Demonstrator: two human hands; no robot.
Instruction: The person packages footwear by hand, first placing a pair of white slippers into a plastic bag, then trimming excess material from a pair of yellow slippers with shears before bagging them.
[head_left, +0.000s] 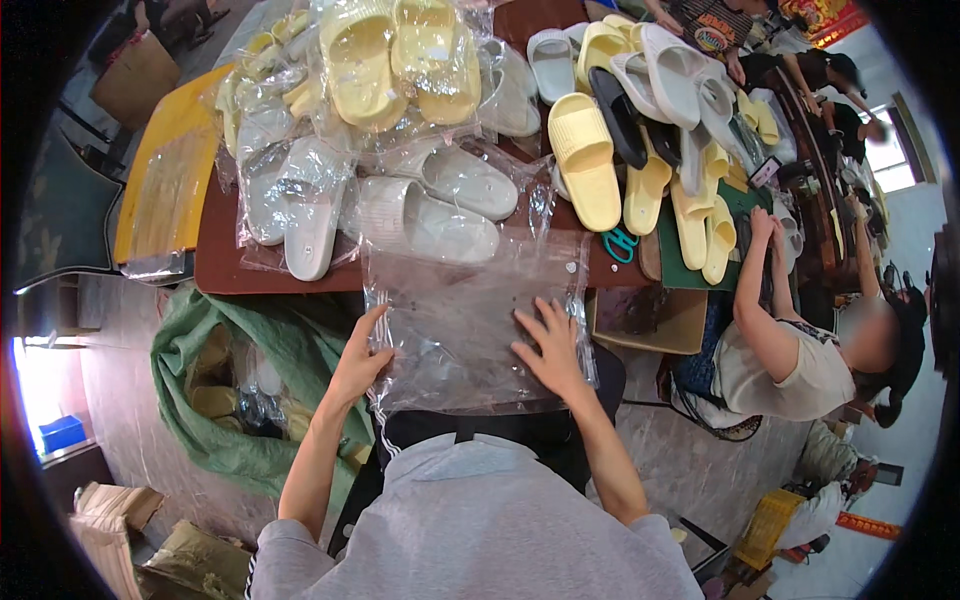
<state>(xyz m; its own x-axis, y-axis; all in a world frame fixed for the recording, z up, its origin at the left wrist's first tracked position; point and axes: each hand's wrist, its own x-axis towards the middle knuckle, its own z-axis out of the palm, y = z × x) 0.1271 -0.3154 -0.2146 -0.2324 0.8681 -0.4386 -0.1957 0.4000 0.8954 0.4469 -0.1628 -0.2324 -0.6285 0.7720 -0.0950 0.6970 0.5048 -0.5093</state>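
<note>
Both hands lie flat and spread on a clear plastic bag [470,330] at the counter [230,265] edge: left hand [362,362] pinning its left side, right hand [548,350] its middle-right. It looks light, limp and slippery (edges offer the surest hold).

The clear plastic bag [470,330] hides the table edge [280,280] beneath; the co-worker's face is blurred.
</note>
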